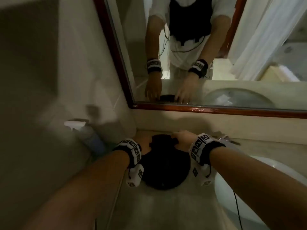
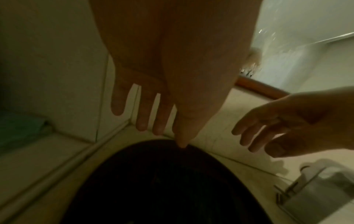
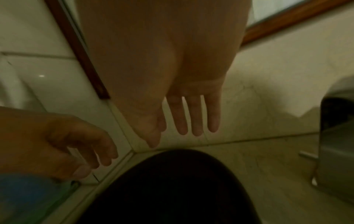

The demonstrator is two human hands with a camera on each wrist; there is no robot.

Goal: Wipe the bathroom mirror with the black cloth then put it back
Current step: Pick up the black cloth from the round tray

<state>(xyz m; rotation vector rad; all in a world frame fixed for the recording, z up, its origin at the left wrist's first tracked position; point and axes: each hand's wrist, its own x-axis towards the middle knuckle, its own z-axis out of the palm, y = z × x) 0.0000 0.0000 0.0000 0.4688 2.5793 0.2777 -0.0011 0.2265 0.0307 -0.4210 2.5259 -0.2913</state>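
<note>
The black cloth [image 1: 164,166] lies in a rounded heap on the beige counter [image 1: 166,211], in the corner under the wood-framed mirror [image 1: 191,52]. Both hands hover over its far edge. My left hand [image 1: 143,144] is at the cloth's left side; in the left wrist view its fingers [image 2: 141,124] are straight and spread, the thumb tip close to the cloth [image 2: 162,189]. My right hand [image 1: 180,136] is at the cloth's right side, its fingers [image 3: 195,128] straight above the cloth [image 3: 172,189]. Neither hand grips anything.
A blue bottle [image 1: 93,140] stands against the tiled wall on the left. A white sink basin [image 1: 232,185] sits to the right, with a chrome tap [image 1: 224,138] behind it. The mirror's wooden frame [image 1: 216,110] runs just above the counter's back edge.
</note>
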